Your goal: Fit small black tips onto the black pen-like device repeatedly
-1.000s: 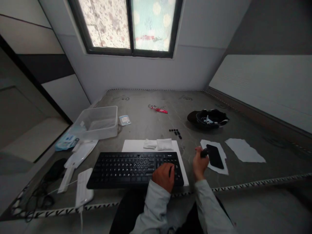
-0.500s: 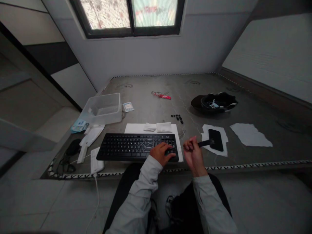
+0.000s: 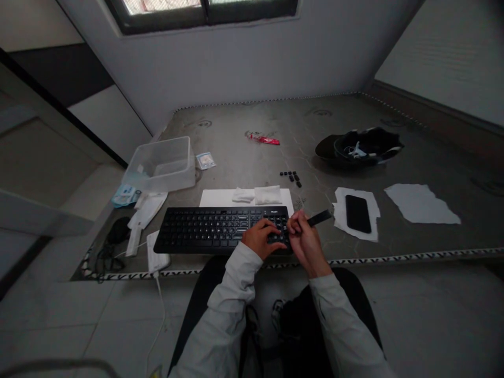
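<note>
A black keyboard [image 3: 205,231] lies near the front edge, partly over a white sheet. On its number-pad end rests my left hand [image 3: 260,239], open, with a gap between thumb and curled fingers. My right hand [image 3: 306,240] is closed around a slim black brush [image 3: 319,217], whose wide end points right. The other end is hidden near the keys at the keyboard's right end. Several loose black keycaps [image 3: 292,176] lie behind the keyboard, to the right. Two folded white wipes [image 3: 268,195] sit on the white sheet [image 3: 214,198].
To the right are a black phone [image 3: 358,213] on torn paper, another paper piece [image 3: 423,203] and a dark cap [image 3: 362,148]. A clear plastic box [image 3: 165,165], a mouse [image 3: 118,231] and a white power strip [image 3: 157,253] stand left. A red-handled item [image 3: 265,139] lies farther back.
My right hand has moved left to the keyboard's right end, drawing the brush away from the phone. My left hand stays on the number pad. The view has tilted down.
</note>
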The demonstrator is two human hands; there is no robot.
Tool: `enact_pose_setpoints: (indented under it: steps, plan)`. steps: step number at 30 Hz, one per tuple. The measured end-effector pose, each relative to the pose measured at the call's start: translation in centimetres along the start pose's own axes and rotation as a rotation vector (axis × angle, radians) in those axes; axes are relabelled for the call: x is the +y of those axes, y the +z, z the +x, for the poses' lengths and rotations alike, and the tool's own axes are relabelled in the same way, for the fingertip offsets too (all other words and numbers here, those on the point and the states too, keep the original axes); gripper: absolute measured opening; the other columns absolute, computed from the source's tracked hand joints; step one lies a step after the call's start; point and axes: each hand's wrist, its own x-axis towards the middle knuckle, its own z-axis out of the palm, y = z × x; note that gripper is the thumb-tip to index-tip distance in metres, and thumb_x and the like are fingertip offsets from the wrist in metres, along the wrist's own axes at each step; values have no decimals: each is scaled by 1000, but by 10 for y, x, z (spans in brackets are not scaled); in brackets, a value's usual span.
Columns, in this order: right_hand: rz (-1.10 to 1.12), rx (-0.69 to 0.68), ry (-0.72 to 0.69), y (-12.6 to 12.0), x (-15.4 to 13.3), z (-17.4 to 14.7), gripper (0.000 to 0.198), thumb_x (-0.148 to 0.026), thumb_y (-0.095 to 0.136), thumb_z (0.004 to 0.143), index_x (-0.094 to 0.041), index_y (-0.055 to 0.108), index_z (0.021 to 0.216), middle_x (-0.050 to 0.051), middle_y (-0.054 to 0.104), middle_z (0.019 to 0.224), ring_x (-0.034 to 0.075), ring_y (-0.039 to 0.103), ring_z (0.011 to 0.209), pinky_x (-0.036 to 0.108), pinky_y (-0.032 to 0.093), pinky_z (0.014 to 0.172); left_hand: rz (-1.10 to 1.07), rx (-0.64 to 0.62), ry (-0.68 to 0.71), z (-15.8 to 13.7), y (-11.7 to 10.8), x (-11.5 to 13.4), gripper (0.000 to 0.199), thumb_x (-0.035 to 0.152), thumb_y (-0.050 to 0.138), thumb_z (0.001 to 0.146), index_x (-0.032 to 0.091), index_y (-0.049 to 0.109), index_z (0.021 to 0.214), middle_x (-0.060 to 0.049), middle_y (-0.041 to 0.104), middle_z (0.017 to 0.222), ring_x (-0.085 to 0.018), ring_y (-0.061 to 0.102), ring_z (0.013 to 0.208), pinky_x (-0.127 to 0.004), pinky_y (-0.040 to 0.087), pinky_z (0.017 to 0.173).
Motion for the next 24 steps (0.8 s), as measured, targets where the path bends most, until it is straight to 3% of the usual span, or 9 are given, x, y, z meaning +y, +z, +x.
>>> enact_pose_setpoints:
  steps: [3,12,17,24]
  plan:
    - [-31,-8,5,1,1,1,35,-50,65,79,-21,52,66,-7,27,57,8,29,51,23,28,48,-12,6,-5,-1,0,0,43,52,77,61,22,71,91,-4,65,106,-16,64,83,-26,53,70]
    - [-229,-6,32,7,4,-5,34,-52,59,83,-21,54,69,-6,33,58,9,29,51,23,28,48,-4,-19,-41,-1,-4,4,39,47,79,61,24,71,91,-2,65,108,-16,64,86,-26,53,70]
    - [-333,15,0,10,12,-3,36,-55,56,84,-22,53,70,-7,33,54,8,28,48,24,26,46,-11,-15,-34,-2,-2,2,38,47,79,62,24,70,91,-2,64,107,-17,63,91,-28,53,77]
    - [-476,66,-101,10,24,3,38,-57,56,82,-21,55,70,-8,36,49,8,31,45,23,26,45,-47,-8,-54,0,0,0,28,35,80,65,21,71,87,-3,65,104,-15,63,83,-26,54,73]
